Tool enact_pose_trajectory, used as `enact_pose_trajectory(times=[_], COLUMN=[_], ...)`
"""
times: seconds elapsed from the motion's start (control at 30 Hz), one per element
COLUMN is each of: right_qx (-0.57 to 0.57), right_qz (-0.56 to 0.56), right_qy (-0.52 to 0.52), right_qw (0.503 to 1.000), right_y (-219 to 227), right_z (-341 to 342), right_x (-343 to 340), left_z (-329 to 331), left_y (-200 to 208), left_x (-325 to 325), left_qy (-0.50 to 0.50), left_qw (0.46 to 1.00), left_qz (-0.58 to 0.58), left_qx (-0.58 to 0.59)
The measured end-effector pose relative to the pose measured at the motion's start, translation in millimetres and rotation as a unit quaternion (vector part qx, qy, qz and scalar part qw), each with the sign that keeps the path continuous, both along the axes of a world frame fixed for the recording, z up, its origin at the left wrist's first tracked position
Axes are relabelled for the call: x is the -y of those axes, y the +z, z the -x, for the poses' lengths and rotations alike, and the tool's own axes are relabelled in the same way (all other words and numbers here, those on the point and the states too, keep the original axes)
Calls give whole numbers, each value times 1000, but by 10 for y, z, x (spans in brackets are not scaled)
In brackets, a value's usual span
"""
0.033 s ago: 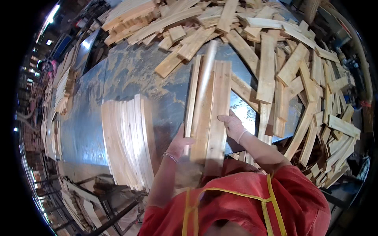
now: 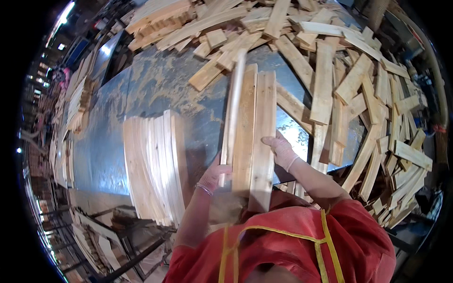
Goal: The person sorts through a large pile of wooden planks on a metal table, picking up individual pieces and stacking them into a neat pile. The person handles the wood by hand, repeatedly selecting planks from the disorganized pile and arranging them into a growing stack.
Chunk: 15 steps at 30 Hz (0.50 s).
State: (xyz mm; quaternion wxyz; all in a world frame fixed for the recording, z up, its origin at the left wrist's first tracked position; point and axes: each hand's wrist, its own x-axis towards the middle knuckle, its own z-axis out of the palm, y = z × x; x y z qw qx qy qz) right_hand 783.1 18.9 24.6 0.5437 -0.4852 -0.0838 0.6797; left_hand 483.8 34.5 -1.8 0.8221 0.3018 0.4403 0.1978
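Note:
Several wooden boards stand side by side in front of me, their long sides pointing away. My left hand (image 2: pixel 214 175), in a pale glove, is closed round the near left side of a narrow board (image 2: pixel 232 113) whose edge shines in the light. Beside it lies a wider middle board (image 2: pixel 244 127). My right hand (image 2: pixel 283 151), also gloved, pinches the right edge of another board (image 2: pixel 264 137), thumb on its upper face. Undersides and most of the left fingers are hidden by the wood.
A row of boards on edge (image 2: pixel 153 170) stands to the left on the dark sawdust-strewn table (image 2: pixel 160 85). Loose boards (image 2: pixel 321 85) lie heaped across the far and right sides. A neat stack (image 2: pixel 158 19) sits at the far left, and a rack (image 2: pixel 118 240) stands low at the left.
The shiny narrow board has swung to the left, baring more of the middle board's face. Both hands keep their hold, almost in place.

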Motion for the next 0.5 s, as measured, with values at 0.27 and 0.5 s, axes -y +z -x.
enact_pose_trajectory(times=[0.27, 0.5], right_qx=[681, 442], right_qz=[-183, -56], right_qy=[323, 335], right_qw=[631, 830], right_y=[94, 38], right_z=[313, 1927], right_x=[-166, -82], left_z=[993, 999], left_y=[-561, 541], left_x=[1110, 1387], left_qy=[8, -3], left_qw=[977, 721], left_qz=[95, -523], left_qx=[193, -455])
